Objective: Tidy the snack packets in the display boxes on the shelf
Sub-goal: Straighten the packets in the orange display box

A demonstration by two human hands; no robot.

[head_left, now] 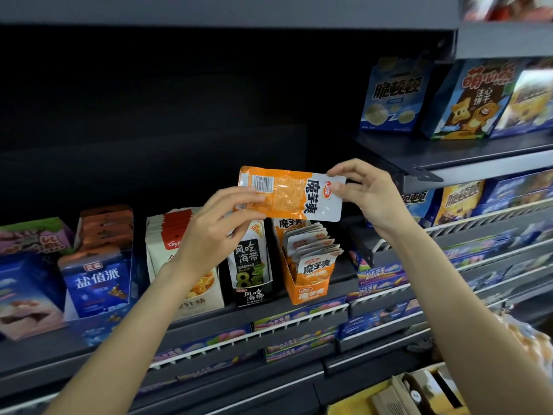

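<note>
Orange-and-white foil snack packet (291,193) held sideways in the air, directly above the orange display box (308,290) on the dark shelf (209,320). Barcode end of the packet points left, printed characters run down its right end. Left hand (209,235) pinches the packet's lower left edge between thumb and fingertips, fingers curled; right hand (366,194) pinches the upper right corner, thumb on the front face, other fingers bent behind. Packet is clear of the orange display box, touching nothing but the two hands. The orange display box stands tilted back, front lip low, with a row of like packets (314,250) packed in it, their silver tops fanned unevenly and leaning toward the right. Just left of the orange display box, touching or nearly so, a black display box (253,293) of seaweed packets, its packets upright; the left hand overlaps its top from this view. Further left of the orange display box, a cream box (197,298) with red-topped packets, partly hidden by the left forearm, then a blue box (95,283) with brown-topped packets, then a purple carton (36,235) at the frame edge. Up and right of the orange display box, on a higher shelf, blue biscuit boxes (392,97) stand side by side. Below the orange display box, wire-fronted rows of flat blue packs (380,320), blurred.
</note>
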